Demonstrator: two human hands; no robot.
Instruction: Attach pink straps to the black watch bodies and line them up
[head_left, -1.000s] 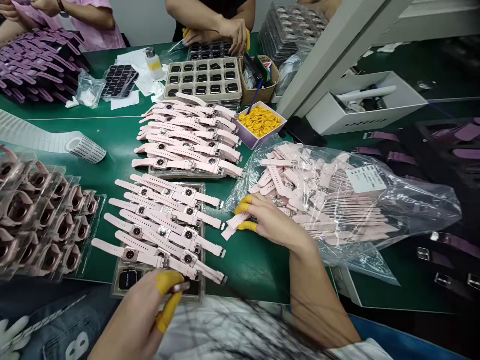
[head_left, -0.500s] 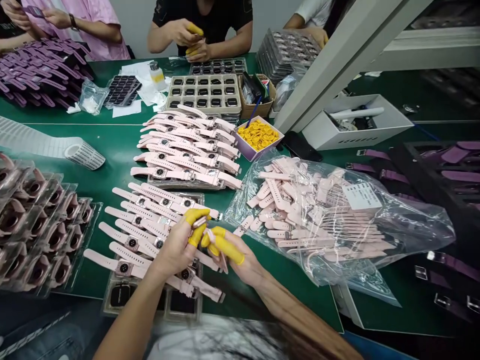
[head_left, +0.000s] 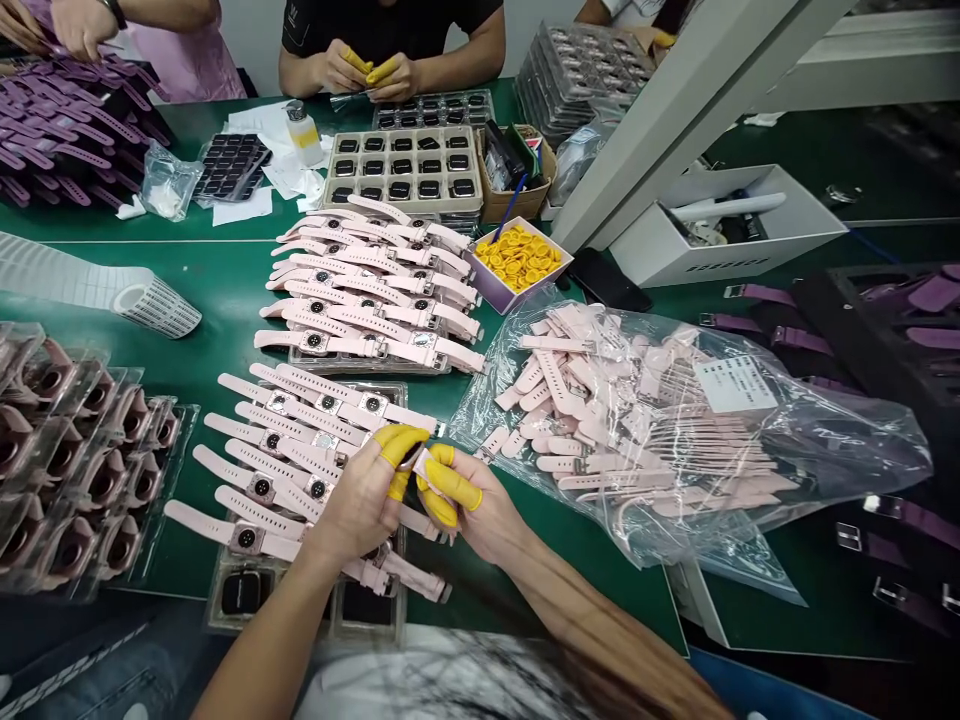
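Observation:
Yellow finger cots cover the fingertips of both my hands, which meet above the near rows of watches. My left hand (head_left: 364, 490) is closed on a small watch case (head_left: 410, 459), mostly hidden by the fingers. Pinched in my right hand (head_left: 476, 500) is a pink watch strap (head_left: 424, 468), its end up against the case. Whether the two are joined I cannot tell. Beneath my hands, pink-strapped watches (head_left: 262, 487) lie face down in rows across a clear tray (head_left: 217, 600). To the right, a clear plastic bag (head_left: 832, 440) holds many loose pink straps (head_left: 592, 400).
Another block of pink-strapped watches (head_left: 367, 280) lies beyond. Behind it stand a tray of watch cases (head_left: 401, 170) and a box of yellow finger cots (head_left: 517, 257). Stacked blister trays (head_left: 112, 480) are at left, a label roll (head_left: 157, 305) above them. Co-workers' hands (head_left: 375, 75) work across the table.
My hands have drawn closer together, and the strap end has turned up toward the watch case. The view has shifted slightly. Across the table, the co-workers' hands have moved.

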